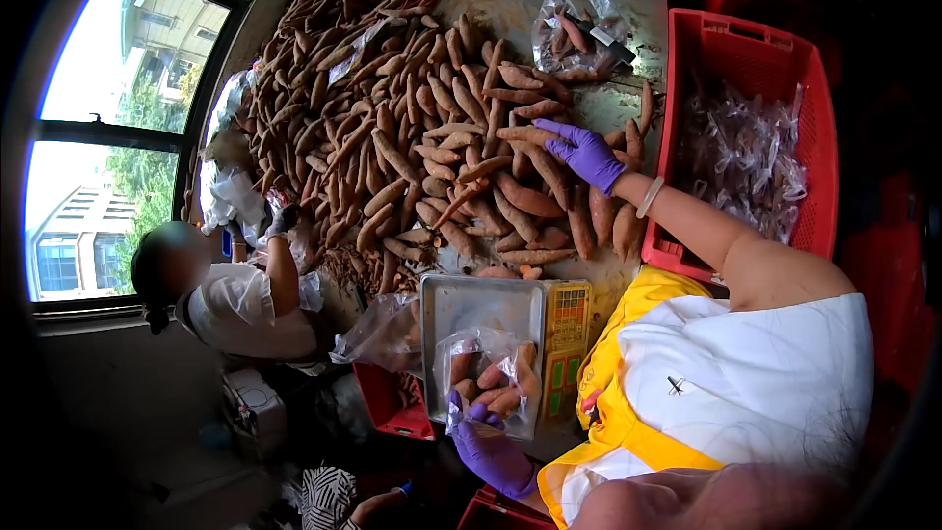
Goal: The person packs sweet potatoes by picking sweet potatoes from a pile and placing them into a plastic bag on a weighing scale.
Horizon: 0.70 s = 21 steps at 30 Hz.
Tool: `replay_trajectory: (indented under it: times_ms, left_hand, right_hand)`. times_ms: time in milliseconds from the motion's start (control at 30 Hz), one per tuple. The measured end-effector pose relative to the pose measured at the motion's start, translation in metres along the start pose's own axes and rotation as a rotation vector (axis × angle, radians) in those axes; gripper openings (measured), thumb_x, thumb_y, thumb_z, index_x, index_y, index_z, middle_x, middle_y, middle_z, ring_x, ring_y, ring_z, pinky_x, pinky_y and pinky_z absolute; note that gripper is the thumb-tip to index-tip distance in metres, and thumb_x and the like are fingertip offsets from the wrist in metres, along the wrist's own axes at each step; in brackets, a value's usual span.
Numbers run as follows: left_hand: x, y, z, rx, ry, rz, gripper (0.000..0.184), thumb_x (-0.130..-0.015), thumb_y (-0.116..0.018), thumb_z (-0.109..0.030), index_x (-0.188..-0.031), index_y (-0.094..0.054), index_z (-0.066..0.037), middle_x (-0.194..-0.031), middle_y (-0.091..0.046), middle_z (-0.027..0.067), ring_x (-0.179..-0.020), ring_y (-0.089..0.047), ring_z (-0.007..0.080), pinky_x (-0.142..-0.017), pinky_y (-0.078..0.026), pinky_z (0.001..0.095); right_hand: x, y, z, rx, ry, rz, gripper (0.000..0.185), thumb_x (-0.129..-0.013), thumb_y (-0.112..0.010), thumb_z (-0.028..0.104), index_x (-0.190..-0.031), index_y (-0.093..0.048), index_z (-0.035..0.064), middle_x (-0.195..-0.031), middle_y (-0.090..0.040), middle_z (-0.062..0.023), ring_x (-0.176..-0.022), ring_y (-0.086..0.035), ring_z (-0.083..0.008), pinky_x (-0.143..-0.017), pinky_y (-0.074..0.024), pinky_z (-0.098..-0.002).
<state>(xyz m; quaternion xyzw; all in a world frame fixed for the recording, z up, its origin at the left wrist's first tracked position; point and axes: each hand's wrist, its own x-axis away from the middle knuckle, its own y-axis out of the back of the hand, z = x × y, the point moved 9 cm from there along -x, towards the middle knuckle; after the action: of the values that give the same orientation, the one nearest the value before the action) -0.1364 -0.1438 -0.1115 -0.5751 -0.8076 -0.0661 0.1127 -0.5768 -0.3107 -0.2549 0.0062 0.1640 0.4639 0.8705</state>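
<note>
My right hand, in a purple glove, reaches to the near side of a big heap of sweet potatoes. Its fingers are around the end of one sweet potato. My left hand, also gloved in purple, grips the edge of a clear plastic bag. Several sweet potatoes lie inside this bag, which rests on the metal tray of a weighing scale. The yellow keypad panel of the scale is beside the tray.
A red crate on the right holds filled, tied bags. Another clear bag lies at the table's far right. A co-worker works across the heap. A red bin stands below the scale, near a person in striped clothing.
</note>
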Motion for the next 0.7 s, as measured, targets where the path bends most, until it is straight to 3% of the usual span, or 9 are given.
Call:
replay_trajectory:
  times_ms: [133,267,333,400,467,533,600,633,700]
  left_hand:
    - [-0.002,-0.015,-0.004,0.013,0.019,0.061,0.050,-0.098,-0.047,-0.032,-0.136,-0.050,0.001,-0.102,-0.063,0.0104,-0.085,-0.053,0.0129,-0.073,-0.039,0.0236]
    - [-0.002,-0.017,-0.006,0.038,0.031,0.079,0.050,-0.098,-0.046,-0.031,-0.136,-0.050,0.001,-0.102,-0.063,0.0111,-0.085,-0.054,0.0128,-0.073,-0.039,0.0234]
    - [-0.001,-0.008,-0.004,0.030,0.009,0.051,0.049,-0.098,-0.046,-0.030,-0.135,-0.050,0.001,-0.101,-0.063,0.0100,-0.084,-0.054,0.0117,-0.071,-0.039,0.0238]
    - [0.000,0.005,0.003,0.048,0.022,0.009,0.048,-0.098,-0.046,-0.029,-0.136,-0.050,0.001,-0.101,-0.063,0.0096,-0.084,-0.054,0.0114,-0.071,-0.039,0.0237]
    - [-0.002,0.018,0.010,0.067,0.037,-0.031,0.048,-0.098,-0.046,-0.029,-0.136,-0.050,0.001,-0.100,-0.064,0.0092,-0.084,-0.054,0.0111,-0.070,-0.039,0.0236]
    - [-0.008,0.030,0.014,0.081,0.044,-0.054,0.048,-0.098,-0.046,-0.029,-0.136,-0.050,0.001,-0.099,-0.064,0.0090,-0.083,-0.053,0.0110,-0.070,-0.039,0.0235]
    - [-0.016,0.038,0.029,-0.034,0.176,-0.030,0.054,-0.094,-0.055,-0.040,-0.142,-0.046,-0.019,-0.097,-0.058,0.0054,-0.078,-0.051,0.0129,-0.068,-0.043,0.0254]
    - [-0.017,0.033,0.025,-0.031,0.175,-0.037,0.054,-0.094,-0.055,-0.040,-0.142,-0.046,-0.019,-0.097,-0.058,0.0054,-0.078,-0.051,0.0129,-0.068,-0.043,0.0254]
    - [-0.017,0.025,0.016,0.039,0.155,-0.114,0.050,-0.097,-0.050,-0.030,-0.136,-0.049,0.001,-0.094,-0.065,0.0083,-0.078,-0.053,0.0106,-0.069,-0.039,0.0221]
  right_hand:
    - [-0.016,-0.001,-0.005,0.172,-0.007,0.059,0.041,-0.094,-0.060,0.022,-0.132,-0.057,0.0090,-0.114,-0.068,-0.0129,-0.101,-0.066,-0.0283,-0.089,-0.0510,-0.0350]
    - [-0.041,-0.015,0.012,0.299,0.209,-0.012,0.046,-0.088,-0.064,0.016,-0.132,-0.056,0.0095,-0.116,-0.064,-0.0164,-0.103,-0.062,-0.0334,-0.093,-0.0482,-0.0384]
    - [-0.061,-0.028,0.011,0.022,0.046,0.058,0.047,-0.088,-0.064,0.014,-0.134,-0.054,0.0099,-0.111,-0.066,-0.0148,-0.099,-0.064,-0.0310,-0.088,-0.0504,-0.0363]
    - [-0.078,-0.047,0.011,-0.207,-0.137,0.114,0.048,-0.090,-0.063,0.008,-0.136,-0.051,0.0061,-0.096,-0.066,-0.0083,-0.088,-0.063,-0.0175,-0.080,-0.0502,-0.0289]
    - [-0.110,-0.070,-0.009,-0.102,0.074,0.089,0.048,-0.090,-0.063,0.008,-0.136,-0.051,0.0039,-0.093,-0.064,-0.0059,-0.084,-0.059,-0.0151,-0.080,-0.0497,-0.0285]
    - [-0.135,-0.088,-0.009,-0.180,0.090,0.085,0.045,-0.090,-0.062,0.010,-0.133,-0.053,0.0033,-0.094,-0.065,-0.0072,-0.082,-0.061,-0.0182,-0.079,-0.0502,-0.0300]
    - [-0.155,-0.098,-0.004,0.025,0.152,0.070,0.043,-0.089,-0.062,0.013,-0.131,-0.054,0.0039,-0.092,-0.066,-0.0104,-0.080,-0.063,-0.0234,-0.077,-0.0511,-0.0319]
    - [-0.173,-0.113,-0.021,0.063,0.149,0.066,0.044,-0.088,-0.063,0.016,-0.130,-0.054,0.0047,-0.089,-0.066,-0.0139,-0.078,-0.064,-0.0281,-0.076,-0.0519,-0.0353]
    - [-0.194,-0.126,-0.024,0.162,0.141,0.083,0.048,-0.088,-0.062,0.020,-0.132,-0.052,0.0060,-0.092,-0.066,-0.0170,-0.082,-0.064,-0.0320,-0.077,-0.0516,-0.0386]
